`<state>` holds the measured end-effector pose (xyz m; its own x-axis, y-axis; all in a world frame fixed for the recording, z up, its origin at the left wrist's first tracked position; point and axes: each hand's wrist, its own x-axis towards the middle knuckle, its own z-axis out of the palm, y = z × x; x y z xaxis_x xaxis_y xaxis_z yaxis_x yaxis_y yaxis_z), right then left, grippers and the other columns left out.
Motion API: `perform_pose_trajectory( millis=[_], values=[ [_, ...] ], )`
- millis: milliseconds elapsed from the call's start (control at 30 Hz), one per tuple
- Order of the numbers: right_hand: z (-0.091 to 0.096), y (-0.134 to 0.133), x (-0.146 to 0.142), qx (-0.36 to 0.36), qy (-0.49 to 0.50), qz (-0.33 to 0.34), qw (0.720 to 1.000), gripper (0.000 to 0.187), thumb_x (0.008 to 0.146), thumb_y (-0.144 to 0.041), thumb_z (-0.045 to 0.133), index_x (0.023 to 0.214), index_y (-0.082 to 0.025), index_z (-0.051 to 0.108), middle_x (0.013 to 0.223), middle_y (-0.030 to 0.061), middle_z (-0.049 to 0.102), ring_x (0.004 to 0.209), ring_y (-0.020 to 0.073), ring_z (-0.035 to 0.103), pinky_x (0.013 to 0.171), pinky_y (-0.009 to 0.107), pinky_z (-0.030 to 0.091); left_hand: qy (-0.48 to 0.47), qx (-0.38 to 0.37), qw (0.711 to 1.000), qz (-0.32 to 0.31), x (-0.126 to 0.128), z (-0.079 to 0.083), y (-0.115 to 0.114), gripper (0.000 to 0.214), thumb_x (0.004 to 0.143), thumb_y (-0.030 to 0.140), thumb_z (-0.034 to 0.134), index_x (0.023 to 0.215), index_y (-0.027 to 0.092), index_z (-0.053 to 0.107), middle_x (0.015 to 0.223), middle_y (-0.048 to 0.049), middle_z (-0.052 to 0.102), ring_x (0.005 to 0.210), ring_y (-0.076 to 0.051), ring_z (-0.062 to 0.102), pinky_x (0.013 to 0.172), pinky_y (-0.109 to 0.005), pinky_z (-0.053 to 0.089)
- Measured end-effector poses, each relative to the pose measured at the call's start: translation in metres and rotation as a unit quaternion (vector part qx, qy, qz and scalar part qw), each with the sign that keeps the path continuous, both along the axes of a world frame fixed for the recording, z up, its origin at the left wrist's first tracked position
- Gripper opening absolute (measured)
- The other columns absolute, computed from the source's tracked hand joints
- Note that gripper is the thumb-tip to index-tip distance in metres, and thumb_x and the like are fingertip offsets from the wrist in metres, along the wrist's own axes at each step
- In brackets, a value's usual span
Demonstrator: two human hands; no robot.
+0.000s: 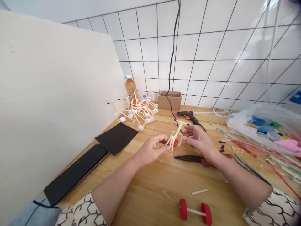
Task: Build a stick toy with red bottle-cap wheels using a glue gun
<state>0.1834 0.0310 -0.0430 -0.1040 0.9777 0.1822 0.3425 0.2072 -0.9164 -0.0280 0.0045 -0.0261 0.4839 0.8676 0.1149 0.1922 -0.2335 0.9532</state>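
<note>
Glue gun (187, 115), probably red-handled pliers (190, 158)

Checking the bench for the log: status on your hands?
Left hand, right hand on wooden stick frame. Red-handled scissors just below. Hot glue gun beyond.

Head cam looks fwd/down at hands (151, 150), seems fairly close.
</note>
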Motion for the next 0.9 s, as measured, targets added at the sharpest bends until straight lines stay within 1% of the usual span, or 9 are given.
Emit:
perform_pose_trajectory(
  millis=[33, 100, 200, 300, 467, 567, 667, 800, 900],
  values=[
    [0.0, 0.001, -0.001, -0.029, 0.015, 0.038, 0.999, 0.042, 0.064, -0.036, 0.067, 0.098, -0.017, 0.053, 0.088, 0.0068, 0.06, 0.08, 0.0186, 0.059, 0.073, 0.036, 0.049, -0.004, -0.004, 1.0, -0.003, 0.001, -0.001, 0.0, 0.01, 0.08, 0.021, 0.055, 0.086, 0.015, 0.061, 0.089, -0.0022, 0.063, 0.088, -0.015, 0.056, 0.081, -0.024, 0.042],
    [0.0, 0.001, -0.003, -0.058, 0.035, 0.094, 0.993, 0.042, 0.064, -0.033, 0.067, 0.101, -0.017, 0.054, 0.085, 0.0051, 0.062, 0.079, 0.0179, 0.061, 0.076, 0.036, 0.048, -0.009, -0.014, 1.0, -0.009, 0.002, -0.004, 0.0, 0.01, 0.079, 0.02, 0.056, 0.086, 0.014, 0.061, 0.087, -0.0021, 0.063, 0.087, -0.015, 0.056, 0.081, -0.025, 0.042],
    [-0.003, 0.0, -0.006, -0.07, 0.057, 0.135, 0.987, 0.038, 0.068, -0.03, 0.064, 0.103, -0.018, 0.054, 0.08, 0.0028, 0.064, 0.075, 0.0171, 0.062, 0.074, 0.035, 0.048, -0.013, -0.03, 0.999, -0.015, 0.004, -0.007, 0.001, 0.011, 0.078, 0.018, 0.057, 0.087, 0.014, 0.061, 0.088, -0.0022, 0.063, 0.088, -0.016, 0.056, 0.083, -0.026, 0.041],
    [-0.007, 0.0, -0.007, -0.051, 0.046, 0.122, 0.99, 0.03, 0.073, -0.031, 0.061, 0.099, -0.017, 0.055, 0.075, 0.0015, 0.064, 0.068, 0.0155, 0.061, 0.069, 0.032, 0.047, -0.002, -0.044, 0.999, -0.017, 0.005, -0.009, 0.001, 0.012, 0.076, 0.017, 0.057, 0.087, 0.015, 0.061, 0.086, -0.002, 0.063, 0.086, -0.016, 0.056, 0.083, -0.027, 0.041],
    [-0.009, 0.0, -0.008, -0.015, 0.024, 0.107, 0.994, 0.022, 0.075, -0.034, 0.059, 0.089, -0.017, 0.055, 0.067, -0.0013, 0.059, 0.061, 0.0137, 0.058, 0.063, 0.029, 0.046, 0.018, -0.058, 0.998, -0.021, 0.007, -0.012, 0.002, 0.004, 0.073, 0.015, 0.059, 0.077, 0.014, 0.058, 0.075, 0.0002, 0.06, 0.076, -0.013, 0.054, 0.078, -0.026, 0.041],
    [-0.011, -0.001, -0.008, 0.005, 0.012, 0.097, 0.995, 0.021, 0.076, -0.033, 0.057, 0.09, -0.017, 0.054, 0.065, -0.0016, 0.058, 0.06, 0.0137, 0.057, 0.061, 0.028, 0.046, 0.027, -0.063, 0.998, -0.014, 0.006, -0.015, 0.002, 0.01, 0.072, 0.016, 0.061, 0.082, 0.014, 0.058, 0.077, -0.0001, 0.059, 0.074, -0.012, 0.054, 0.075, -0.026, 0.042],
    [-0.013, -0.001, -0.008, 0.015, 0.002, 0.086, 0.996, 0.02, 0.077, -0.032, 0.056, 0.091, -0.018, 0.054, 0.069, -0.0004, 0.059, 0.062, 0.0142, 0.058, 0.062, 0.029, 0.047, 0.032, -0.052, 0.998, -0.011, 0.004, -0.015, 0.003, 0.016, 0.071, 0.019, 0.063, 0.086, 0.014, 0.059, 0.082, -0.002, 0.061, 0.079, -0.013, 0.055, 0.077, -0.027, 0.043],
    [-0.015, -0.001, -0.008, 0.027, -0.011, 0.068, 0.997, 0.021, 0.077, -0.031, 0.055, 0.094, -0.018, 0.055, 0.072, 0.0007, 0.06, 0.065, 0.0155, 0.058, 0.064, 0.029, 0.047, 0.037, -0.031, 0.999, -0.012, 0.002, -0.012, 0.002, 0.018, 0.072, 0.025, 0.064, 0.087, 0.015, 0.061, 0.087, -0.0038, 0.063, 0.083, -0.015, 0.056, 0.081, -0.029, 0.043],
    [-0.017, -0.003, -0.008, 0.034, -0.019, 0.058, 0.998, 0.023, 0.077, -0.029, 0.054, 0.098, -0.018, 0.054, 0.071, 0.0008, 0.06, 0.066, 0.0163, 0.059, 0.066, 0.03, 0.047, 0.035, -0.023, 0.999, 0.005, 0.003, -0.007, 0.001, 0.017, 0.074, 0.027, 0.063, 0.086, 0.015, 0.062, 0.087, -0.0041, 0.064, 0.084, -0.015, 0.057, 0.082, -0.029, 0.044]
  ],
)
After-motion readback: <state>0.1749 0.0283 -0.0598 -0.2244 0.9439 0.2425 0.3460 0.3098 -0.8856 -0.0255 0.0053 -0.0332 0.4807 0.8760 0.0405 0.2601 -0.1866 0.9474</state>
